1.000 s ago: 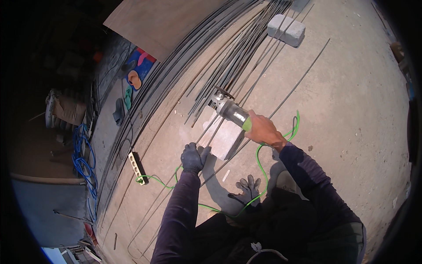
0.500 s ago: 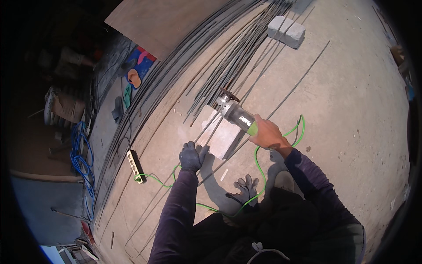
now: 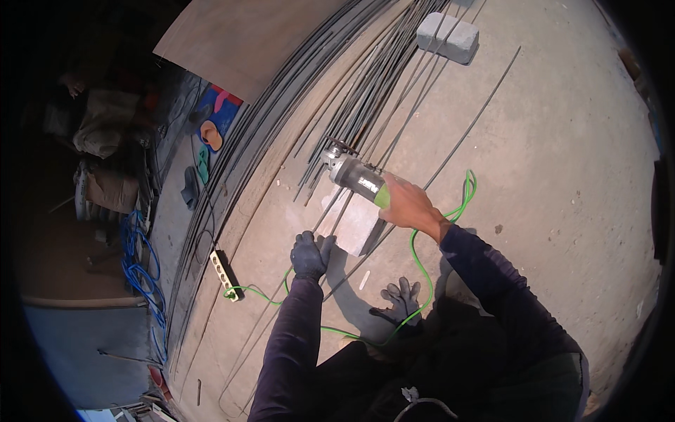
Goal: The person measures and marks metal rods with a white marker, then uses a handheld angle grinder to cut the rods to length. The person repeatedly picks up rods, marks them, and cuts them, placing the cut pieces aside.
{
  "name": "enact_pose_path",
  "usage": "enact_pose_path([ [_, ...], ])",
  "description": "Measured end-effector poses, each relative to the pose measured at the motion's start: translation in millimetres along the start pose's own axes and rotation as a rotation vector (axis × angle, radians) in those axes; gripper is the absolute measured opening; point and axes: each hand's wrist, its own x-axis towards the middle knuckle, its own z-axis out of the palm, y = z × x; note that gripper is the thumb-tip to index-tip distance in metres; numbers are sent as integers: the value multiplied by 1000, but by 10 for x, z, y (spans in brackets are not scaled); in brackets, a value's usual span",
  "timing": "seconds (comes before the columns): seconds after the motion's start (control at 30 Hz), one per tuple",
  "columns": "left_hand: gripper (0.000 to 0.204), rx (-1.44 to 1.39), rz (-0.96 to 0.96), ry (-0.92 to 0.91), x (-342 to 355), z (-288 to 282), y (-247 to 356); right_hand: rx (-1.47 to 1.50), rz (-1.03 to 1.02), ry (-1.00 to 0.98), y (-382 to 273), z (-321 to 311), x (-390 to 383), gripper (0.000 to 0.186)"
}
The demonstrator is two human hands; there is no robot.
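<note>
My left hand (image 3: 309,256), in a dark grey glove, is closed over thin steel rods (image 3: 338,212) that run across a pale block (image 3: 357,226). My bare right hand (image 3: 410,205) grips an angle grinder (image 3: 357,177) by its green-ended body. The grinder is held above the block's far end, its disc (image 3: 341,145) toward the far left, over the rods. Whether the disc touches a rod I cannot tell. A green power cord (image 3: 420,264) loops below my right hand. A loose grey glove (image 3: 399,301) lies near my legs.
A second grey block (image 3: 450,39) props the rods' far ends. Long bundled rods (image 3: 281,91) stretch along the left. Nearby are a power strip (image 3: 225,276), a blue hose (image 3: 143,264) and slippers (image 3: 210,135). One separate rod (image 3: 478,118) lies to the right.
The grinder and my right hand have shifted left relative to the block. My left hand stays on the rods. The whole view has shifted slightly.
</note>
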Motion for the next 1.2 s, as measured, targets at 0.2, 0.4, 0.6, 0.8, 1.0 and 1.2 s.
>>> enact_pose_path([
  [0.2, 56, 11, 22, 34, -3, 28, -33, 0, 23, 6, 0, 6, 21, 74],
  [0.4, 56, 10, 23, 39, -4, 35, -32, -2, 36, 9, 42, -4, 16, 76],
  [0.6, 57, -7, 20, 38, 1, 12, -24, 2, 33, 21, 63, -15, 4, 72],
  [0.8, 58, -8, 1, 20, 12, 11, -17, -14, 41, 23, 90, 22, 14, 69],
  [1.0, 60, 3, -2, 21, 9, -5, -5, -8, 49, 11, 70, 0, 15, 67],
  [1.2, 60, -7, -9, 10, -4, 10, -36, -7, 45, -9, 40, -28, 21, 69],
])
